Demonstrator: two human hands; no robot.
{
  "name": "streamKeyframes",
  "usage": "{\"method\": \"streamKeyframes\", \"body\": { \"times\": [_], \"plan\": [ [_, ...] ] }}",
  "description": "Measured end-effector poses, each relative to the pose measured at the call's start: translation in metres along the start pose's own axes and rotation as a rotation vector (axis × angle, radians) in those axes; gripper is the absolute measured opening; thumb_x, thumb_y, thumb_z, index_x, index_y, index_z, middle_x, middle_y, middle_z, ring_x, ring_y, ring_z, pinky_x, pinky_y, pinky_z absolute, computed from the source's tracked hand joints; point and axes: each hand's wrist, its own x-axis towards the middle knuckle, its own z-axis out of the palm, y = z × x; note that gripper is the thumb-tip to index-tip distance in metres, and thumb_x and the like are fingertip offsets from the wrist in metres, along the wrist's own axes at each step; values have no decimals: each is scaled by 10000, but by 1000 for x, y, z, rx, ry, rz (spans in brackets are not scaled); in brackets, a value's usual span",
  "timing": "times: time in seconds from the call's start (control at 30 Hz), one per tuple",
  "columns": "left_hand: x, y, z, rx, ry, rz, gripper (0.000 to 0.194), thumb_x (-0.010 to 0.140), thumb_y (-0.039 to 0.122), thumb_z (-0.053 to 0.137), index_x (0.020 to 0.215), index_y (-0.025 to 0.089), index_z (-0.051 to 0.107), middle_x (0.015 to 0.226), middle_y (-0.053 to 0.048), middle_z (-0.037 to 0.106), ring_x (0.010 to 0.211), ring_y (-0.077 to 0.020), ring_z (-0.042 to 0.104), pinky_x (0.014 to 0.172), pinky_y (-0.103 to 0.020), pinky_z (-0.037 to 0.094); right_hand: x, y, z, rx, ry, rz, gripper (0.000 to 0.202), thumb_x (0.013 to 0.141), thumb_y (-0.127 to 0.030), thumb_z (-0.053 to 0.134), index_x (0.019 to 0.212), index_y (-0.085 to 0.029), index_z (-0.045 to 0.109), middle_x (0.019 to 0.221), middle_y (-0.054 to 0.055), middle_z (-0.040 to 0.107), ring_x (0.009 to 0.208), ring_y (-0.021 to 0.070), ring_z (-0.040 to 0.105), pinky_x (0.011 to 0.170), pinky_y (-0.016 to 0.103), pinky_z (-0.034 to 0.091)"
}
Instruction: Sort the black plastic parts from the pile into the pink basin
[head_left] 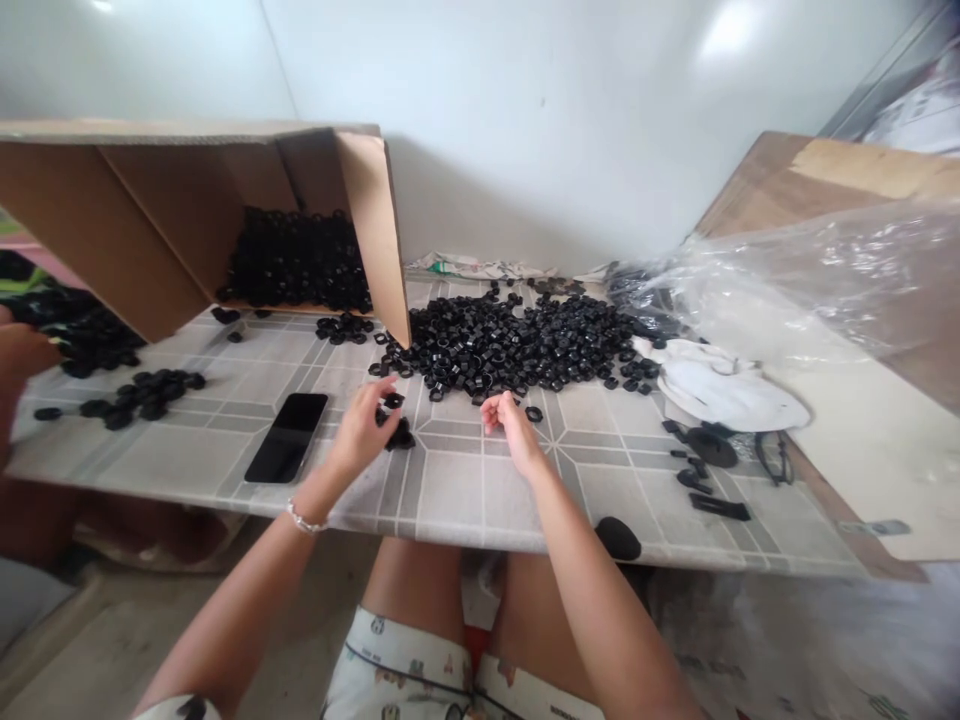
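My left hand [361, 428] is closed, with a small black plastic ring [393, 400] between thumb and fingertips. Just below it on the cloth lies a little cluster of the same black rings [400, 436]. My right hand [514, 428] is at the front edge of a large heap of black rings [517, 340], its fingers curled together; whatever they may hold is hidden. One loose ring [533, 414] lies right beside that hand.
A cardboard box [375, 230] on its side holds more black rings. A phone [287, 438] lies left of my left hand. White cloth pieces [724, 385], black scraps [718, 507] and clear plastic film [832, 270] are at right. Another person's hand [26, 350] shows at far left.
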Motion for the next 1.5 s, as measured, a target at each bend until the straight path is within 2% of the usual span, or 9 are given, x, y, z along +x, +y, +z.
{"method": "streamKeyframes", "body": {
  "times": [0.23,0.37,0.63,0.8,0.97,1.07,1.17,1.33,1.5],
  "plan": [
    [4,-67,-43,66,-219,-193,480,792,357,577,1243,208,509,1065,-63,668,962,-207,628,929,-368,486,1,7,-2,11,28,-18,560,794,-718,417,694,-198,598,608,10,557,541,132,499,583,291,408],
    [1,-78,-44,-8,-408,-216,521,768,410,573,1246,210,517,1058,-62,696,963,-215,643,939,-372,480,2,8,-4,45,33,-20,554,797,-710,425,692,-195,599,606,7,559,537,131,501,583,288,408],
    [11,-73,-53,-220,-434,-262,505,768,399,578,1241,227,542,1308,-83,585,1190,-243,548,995,-395,448,1,5,-4,6,31,-29,579,798,-727,417,687,-193,609,600,7,567,542,131,511,581,286,408],
    [53,-69,-26,-87,-288,-266,382,780,286,542,1143,186,600,1193,-111,627,1037,-238,607,916,-396,489,0,3,-4,12,33,-22,573,778,-733,436,685,-194,609,599,3,568,542,129,511,584,283,407],
    [77,-74,4,123,-311,-143,266,696,150,641,961,179,661,1058,-96,655,1068,-303,574,987,-502,421,2,-4,-5,22,129,-67,419,779,-602,527,664,-201,569,572,-18,528,513,117,475,549,266,384],
    [80,-57,8,71,-245,-140,229,730,184,659,957,154,649,1031,-96,655,1037,-292,584,972,-504,440,8,-5,-16,-35,454,-221,268,810,-484,503,765,-222,537,552,-51,464,507,119,446,553,255,372],
    [78,-10,15,-191,-255,-68,316,772,232,644,1079,167,603,1070,-84,630,964,-203,615,887,-379,523,12,0,-34,-205,767,-304,180,827,-381,431,876,-229,513,665,-24,501,624,149,499,673,288,416],
    [73,73,62,-633,-386,95,341,752,205,661,1093,204,649,1052,-63,587,881,-134,610,832,-296,535,12,10,-54,-736,749,-268,167,766,-306,472,848,-187,556,872,99,552,889,248,511,882,412,388],
    [57,78,117,-1037,-355,-342,439,695,193,720,1122,150,628,952,-63,657,822,-138,630,783,-293,517,12,17,-57,-862,747,-246,221,758,-263,468,927,-172,575,883,105,557,911,265,503,892,429,378]
  ]
}}
